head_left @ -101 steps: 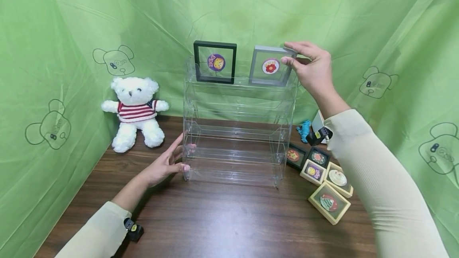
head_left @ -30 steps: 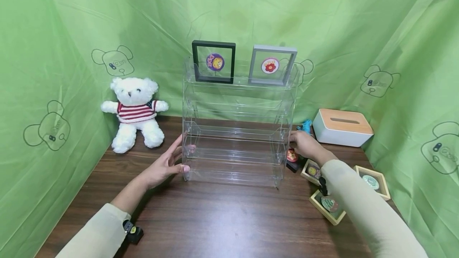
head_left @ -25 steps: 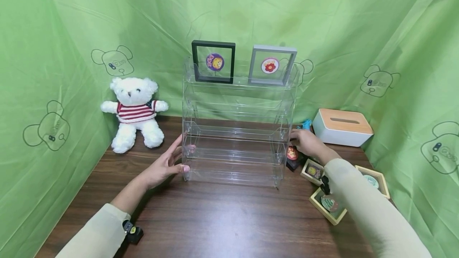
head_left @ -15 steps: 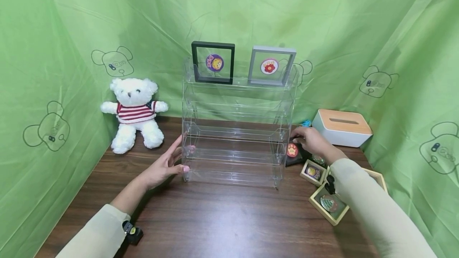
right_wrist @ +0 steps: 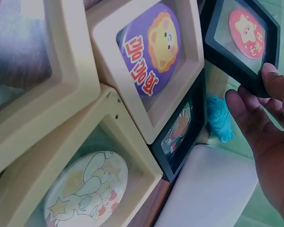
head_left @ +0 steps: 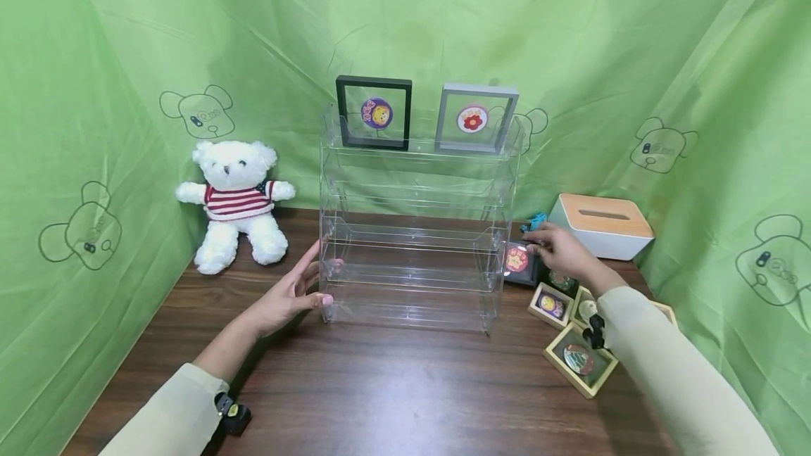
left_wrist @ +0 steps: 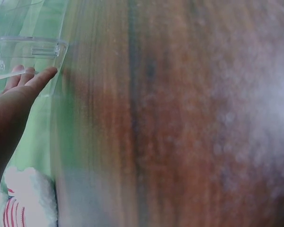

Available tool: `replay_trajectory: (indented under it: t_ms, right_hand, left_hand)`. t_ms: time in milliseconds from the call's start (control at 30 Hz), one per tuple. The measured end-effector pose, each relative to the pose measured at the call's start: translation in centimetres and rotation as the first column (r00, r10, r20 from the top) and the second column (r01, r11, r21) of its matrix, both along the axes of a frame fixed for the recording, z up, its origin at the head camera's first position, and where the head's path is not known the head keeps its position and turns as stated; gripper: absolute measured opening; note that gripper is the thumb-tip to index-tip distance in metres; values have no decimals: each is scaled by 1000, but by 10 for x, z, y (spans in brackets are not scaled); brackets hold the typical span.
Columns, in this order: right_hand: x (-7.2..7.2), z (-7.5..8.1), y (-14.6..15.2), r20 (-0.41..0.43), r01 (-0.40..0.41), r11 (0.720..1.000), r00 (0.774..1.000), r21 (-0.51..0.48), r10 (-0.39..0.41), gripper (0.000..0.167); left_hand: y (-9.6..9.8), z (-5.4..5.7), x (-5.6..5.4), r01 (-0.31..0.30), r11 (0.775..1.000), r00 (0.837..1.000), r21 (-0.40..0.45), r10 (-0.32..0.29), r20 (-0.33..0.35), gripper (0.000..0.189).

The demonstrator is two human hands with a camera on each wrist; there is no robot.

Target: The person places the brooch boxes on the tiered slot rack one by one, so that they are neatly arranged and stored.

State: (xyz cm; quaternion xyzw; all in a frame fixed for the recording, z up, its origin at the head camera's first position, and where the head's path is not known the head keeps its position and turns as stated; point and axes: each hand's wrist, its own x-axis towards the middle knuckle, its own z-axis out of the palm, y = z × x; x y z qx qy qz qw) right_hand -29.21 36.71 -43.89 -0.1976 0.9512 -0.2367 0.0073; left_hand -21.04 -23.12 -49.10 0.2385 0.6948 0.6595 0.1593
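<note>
A clear acrylic tiered rack (head_left: 412,276) stands mid-table. My left hand (head_left: 288,301) rests against its left side, fingers extended, thumb at the front edge; in the left wrist view the fingers (left_wrist: 40,81) lie along the clear panel. My right hand (head_left: 557,252) pinches a corner of a black photo frame (right_wrist: 222,61) with a red star badge, thumb on one face and fingers on the other. A black frame (head_left: 374,81) with a purple badge and a grey frame (head_left: 478,89) with a flower badge stand on the top tier.
Wooden frames with badges, including a tree one (head_left: 570,377) and a small purple one (head_left: 550,306), lie at right beside a small black frame (right_wrist: 173,163). Behind stand a tissue box (head_left: 602,227) and blue yarn (head_left: 537,222). A white teddy bear (head_left: 234,206) sits left.
My right hand has let go of the grey frame on the top tier and moved down right to the black star frame, which has tipped further toward the camera. My left hand has stayed put.
</note>
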Motion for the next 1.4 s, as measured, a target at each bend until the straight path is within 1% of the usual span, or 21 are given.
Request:
replay_trajectory:
  t_ms: [133,200,333,433,667,967,1133,1233,1300,1400]
  right_hand:
    - [6,5,4,-16,22,999,1000,-32,-22,33]
    - [9,7,6,-39,27,999,999,-37,-28,31]
    - [16,14,12,-129,14,999,991,-51,-20,29]
    - [21,21,17,-189,22,997,981,-70,-35,28]
    - [35,43,31,-215,87,987,970,-136,-115,26]
    - [48,68,41,-287,106,971,943,-213,-166,27]
    - [55,79,40,-289,150,953,930,-261,-226,31]
    - [58,88,37,-286,160,941,925,-300,-248,32]
    - [61,96,33,-283,148,927,925,-344,-253,32]
    - [63,106,29,-281,112,899,927,-423,-248,30]
  left_hand:
    - [0,0,0,2,1000,1000,9,-2,-2,115]
    - [0,0,0,4,1000,1000,13,-4,-3,115]
    - [0,-1,0,7,1000,1000,12,-7,-11,114]
    - [0,-2,0,8,1000,1000,8,-8,-16,113]
    - [0,-3,0,12,1000,1000,10,-12,-22,113]
    - [-1,-2,0,8,1000,1000,3,-8,-14,114]
    - [-1,-3,0,-3,1000,1000,-24,3,-15,113]
    - [-1,-3,0,-7,1000,1000,-31,6,-9,114]
    - [-1,-3,0,-7,999,1000,-31,7,-5,114]
    - [-1,-2,0,-8,1000,1000,-31,8,-5,114]
